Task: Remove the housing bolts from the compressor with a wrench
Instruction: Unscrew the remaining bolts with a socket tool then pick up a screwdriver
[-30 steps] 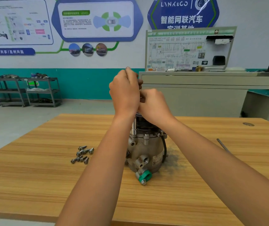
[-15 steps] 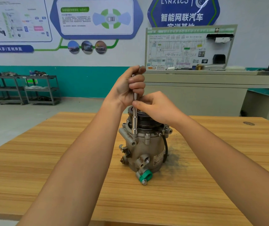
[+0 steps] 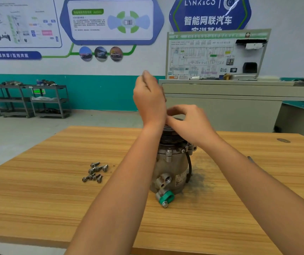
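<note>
The grey metal compressor stands upright in the middle of the wooden table, with a green clamp at its base. My left hand is raised above its top, back toward me, fingers curled; the wrench it held a moment ago is hidden behind it. My right hand hovers at the pulley end, thumb and fingers curled toward my left wrist, and what they pinch is hidden. Several removed bolts lie in a loose pile left of the compressor.
A thin metal rod lies on the table beside my right forearm. Dark grime stains the wood right of the compressor. Beyond the table stand a grey training bench and metal shelf racks along the wall.
My left hand has rotated so its back faces me and risen slightly; the wrench shaft, visible half a second ago, is now hidden. My left forearm shifted right, uncovering the bolt pile.
</note>
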